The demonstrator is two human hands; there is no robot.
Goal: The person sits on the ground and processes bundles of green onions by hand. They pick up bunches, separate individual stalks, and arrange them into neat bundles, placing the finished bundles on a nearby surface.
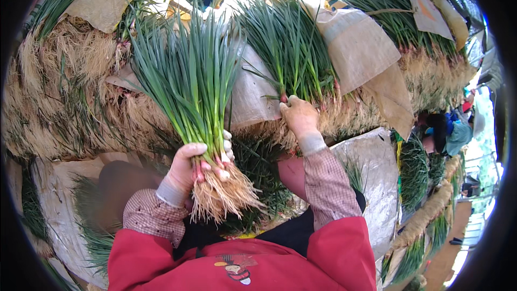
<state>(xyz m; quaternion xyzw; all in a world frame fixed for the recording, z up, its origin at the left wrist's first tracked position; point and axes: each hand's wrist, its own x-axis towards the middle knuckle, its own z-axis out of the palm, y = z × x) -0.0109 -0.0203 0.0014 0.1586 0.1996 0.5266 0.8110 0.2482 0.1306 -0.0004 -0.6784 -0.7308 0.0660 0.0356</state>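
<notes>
My left hand, in a pale glove, is closed around a bunch of green garlic plants. Their leaves point up and away, and their reddish-white bulbs and pale roots hang below my fingers. Farther forward and to the right, my gloved right hand has its thumb and fingers at the reddish base of a plant at the near edge of a green garlic pile. The fingertips are partly hidden, so how firmly they grip cannot be told.
Rooted plants are heaped at the left, and more lie at the upper right. Woven sacking covers part of the pile. A pale sheet lies right of my arm. Another person is at the far right.
</notes>
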